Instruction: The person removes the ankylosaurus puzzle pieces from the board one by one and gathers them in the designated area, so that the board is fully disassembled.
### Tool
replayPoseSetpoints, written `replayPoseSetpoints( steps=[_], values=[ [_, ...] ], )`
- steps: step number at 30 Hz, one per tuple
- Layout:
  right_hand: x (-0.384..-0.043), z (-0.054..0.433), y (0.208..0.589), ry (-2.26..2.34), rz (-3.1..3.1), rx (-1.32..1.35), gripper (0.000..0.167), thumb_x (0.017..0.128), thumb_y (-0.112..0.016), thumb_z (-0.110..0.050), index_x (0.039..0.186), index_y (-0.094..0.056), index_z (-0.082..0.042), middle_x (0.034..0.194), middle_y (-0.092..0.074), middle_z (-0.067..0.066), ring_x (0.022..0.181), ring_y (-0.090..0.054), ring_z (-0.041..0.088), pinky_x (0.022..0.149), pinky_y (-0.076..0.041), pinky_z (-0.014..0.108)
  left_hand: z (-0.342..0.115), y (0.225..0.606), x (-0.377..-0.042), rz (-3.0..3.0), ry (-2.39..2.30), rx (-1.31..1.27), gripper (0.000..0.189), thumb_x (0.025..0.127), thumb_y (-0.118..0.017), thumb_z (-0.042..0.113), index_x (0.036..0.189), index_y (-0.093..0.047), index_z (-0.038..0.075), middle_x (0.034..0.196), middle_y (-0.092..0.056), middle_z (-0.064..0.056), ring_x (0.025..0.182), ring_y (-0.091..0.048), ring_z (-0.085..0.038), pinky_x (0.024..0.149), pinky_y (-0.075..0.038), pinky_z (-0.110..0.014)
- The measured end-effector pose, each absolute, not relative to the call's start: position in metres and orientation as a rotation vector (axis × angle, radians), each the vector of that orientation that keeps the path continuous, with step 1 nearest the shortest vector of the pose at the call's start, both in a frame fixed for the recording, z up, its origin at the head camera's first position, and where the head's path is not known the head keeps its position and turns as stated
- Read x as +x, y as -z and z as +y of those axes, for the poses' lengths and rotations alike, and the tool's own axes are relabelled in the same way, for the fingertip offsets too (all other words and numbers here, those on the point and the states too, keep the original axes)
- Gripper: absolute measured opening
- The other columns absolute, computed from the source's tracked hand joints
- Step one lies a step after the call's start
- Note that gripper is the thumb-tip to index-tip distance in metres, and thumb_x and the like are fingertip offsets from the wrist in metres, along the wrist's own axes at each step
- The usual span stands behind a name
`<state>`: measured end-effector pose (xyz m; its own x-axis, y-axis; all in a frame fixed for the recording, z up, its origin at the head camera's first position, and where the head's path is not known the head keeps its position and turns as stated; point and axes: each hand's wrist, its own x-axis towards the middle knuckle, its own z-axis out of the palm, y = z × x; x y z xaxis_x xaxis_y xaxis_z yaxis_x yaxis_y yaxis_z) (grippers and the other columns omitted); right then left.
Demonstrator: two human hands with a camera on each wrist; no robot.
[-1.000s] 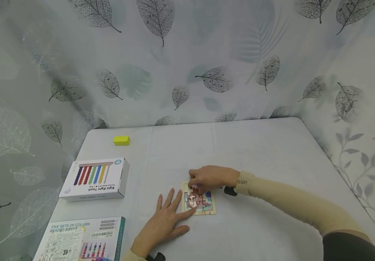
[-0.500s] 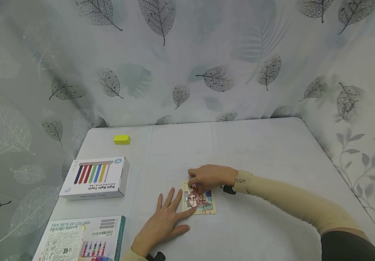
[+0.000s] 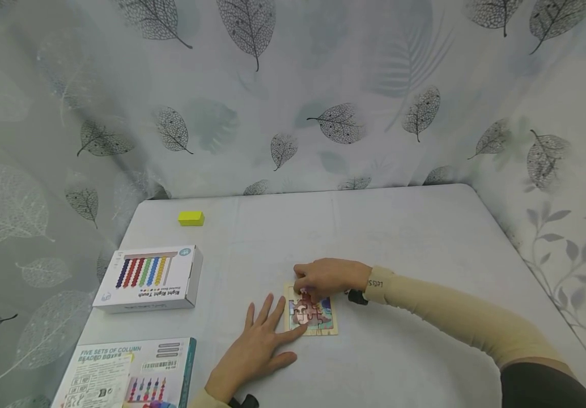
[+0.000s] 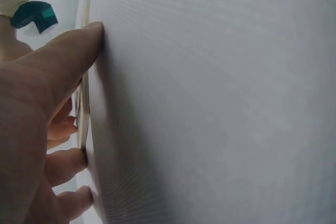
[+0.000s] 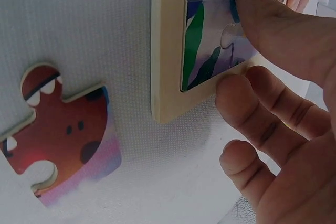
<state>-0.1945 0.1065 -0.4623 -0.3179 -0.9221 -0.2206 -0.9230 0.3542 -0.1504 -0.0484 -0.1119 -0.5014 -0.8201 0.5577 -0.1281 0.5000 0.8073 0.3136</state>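
Note:
A small wooden jigsaw puzzle [image 3: 318, 324] in a pale frame lies flat on the white table. My left hand [image 3: 256, 347] rests to its left with fingers spread, the index finger and thumb reaching toward the frame, the index finger lying over its lower left part. In the left wrist view the puzzle's edge shows behind the thumb. My right hand [image 3: 331, 276] covers the puzzle's upper part. In the right wrist view its thumb presses on the pieces while curled fingers [image 5: 236, 98] grip the frame's edge [image 5: 165, 66]. A loose reddish-brown jigsaw piece [image 5: 68, 129] lies beside the frame there; the head view hides it.
Two boxes of bead toys stand at left, a white one [image 3: 147, 277] and a flatter one [image 3: 130, 374] nearer me. Behind them sits a yellow block [image 3: 191, 219]. Leaf-patterned cloth [image 3: 293, 102] hangs around the table's back and sides.

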Motion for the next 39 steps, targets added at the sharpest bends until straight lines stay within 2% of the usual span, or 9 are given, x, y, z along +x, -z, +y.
replayPoseSetpoints(
  steps=[20, 39],
  values=[
    [-0.1953, 0.1081, 0.4644, 0.029, 2.351, -1.654, 0.025, 0.089, -0.076, -0.032, 0.111, -0.066, -0.026, 0.1, -0.05, -0.005, 0.073, -0.045, 0.003, 0.064, -0.041, 0.016, -0.1116, 0.5021, -0.0481, 2.781, -0.386, 0.826, 0.053, 0.093, -0.06, 0.056, 0.145, -0.048, 0.049, 0.165, -0.028, -0.019, 0.155, -0.017, -0.048, 0.114, -0.023, -0.076],
    [-0.198, 0.1109, 0.4653, 0.19, 2.304, -1.556, 0.026, 0.089, -0.076, -0.026, 0.11, -0.063, -0.022, 0.099, -0.055, -0.006, 0.081, -0.047, 0.002, 0.073, -0.045, 0.016, -0.1105, 0.5007, -0.048, 2.784, -0.381, 0.82, 0.053, 0.093, -0.06, 0.056, 0.144, -0.048, 0.049, 0.165, -0.028, -0.019, 0.155, -0.017, -0.047, 0.114, -0.022, -0.076]
  ],
)
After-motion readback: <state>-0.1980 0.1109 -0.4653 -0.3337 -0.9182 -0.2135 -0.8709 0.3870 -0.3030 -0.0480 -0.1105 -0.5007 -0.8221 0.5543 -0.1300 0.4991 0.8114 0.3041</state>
